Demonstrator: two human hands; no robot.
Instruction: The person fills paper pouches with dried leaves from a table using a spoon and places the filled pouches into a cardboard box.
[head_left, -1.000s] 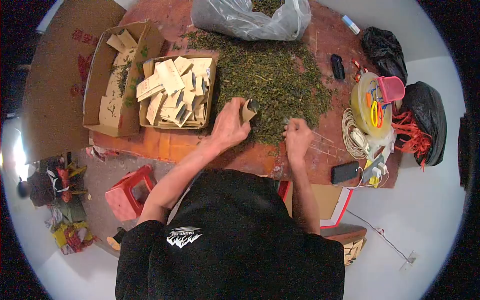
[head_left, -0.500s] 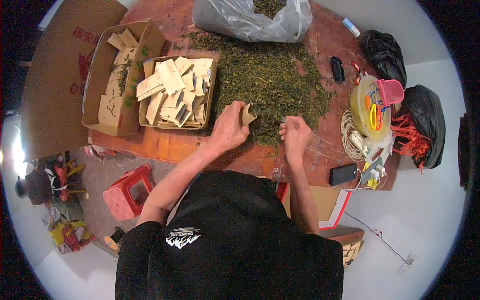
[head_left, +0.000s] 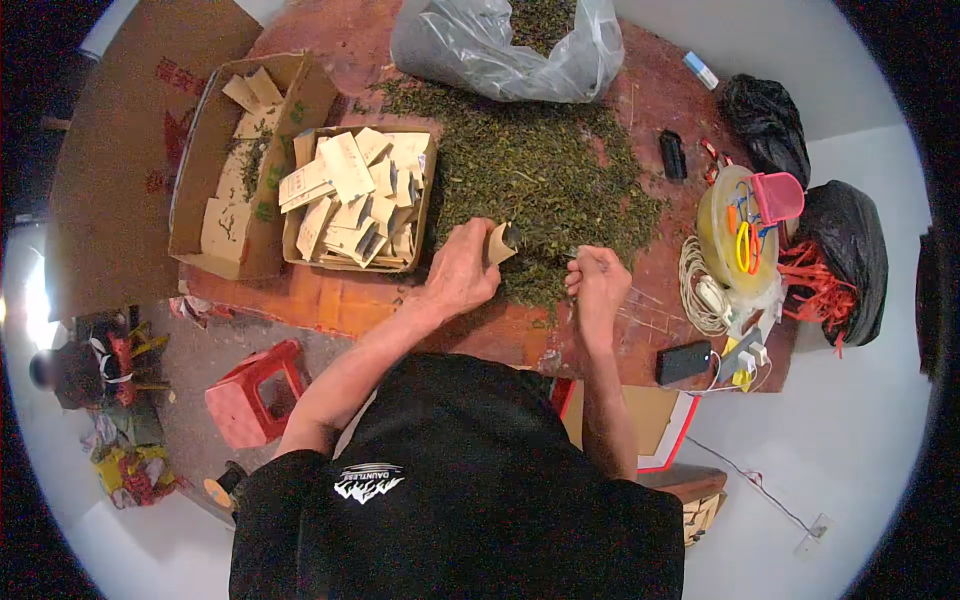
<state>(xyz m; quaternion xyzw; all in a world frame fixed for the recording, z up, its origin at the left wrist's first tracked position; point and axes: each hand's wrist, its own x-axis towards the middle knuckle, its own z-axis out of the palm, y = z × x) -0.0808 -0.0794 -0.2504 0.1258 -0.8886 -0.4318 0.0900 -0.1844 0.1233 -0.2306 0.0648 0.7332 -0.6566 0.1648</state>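
My left hand (head_left: 464, 270) is wrapped round a small brown paper packet (head_left: 502, 243), its mouth spread open and facing right, over the near edge of the loose dried leaves (head_left: 540, 170). To the right, my right hand (head_left: 599, 280) is closed in a pinch at the pile's front edge. A small pale tip shows at its fingers, too little of it to name. Left of the pile, a cardboard box (head_left: 428, 200) is heaped with similar paper packets (head_left: 345, 170), several with open silvery mouths.
A longer carton (head_left: 225, 262) holds packets and leaf scraps. Behind the pile sits a clear plastic bag (head_left: 470, 50) of leaves. At right are a tub (head_left: 715, 235) with scissors (head_left: 745, 245), a cord coil (head_left: 697, 290) and a phone (head_left: 684, 363). A red stool (head_left: 235, 410) stands below left.
The whole view has shifted slightly, so the table appears a little lower. My left hand still grips the packet, whose mouth now shows rounder. My right hand stays closed nearby.
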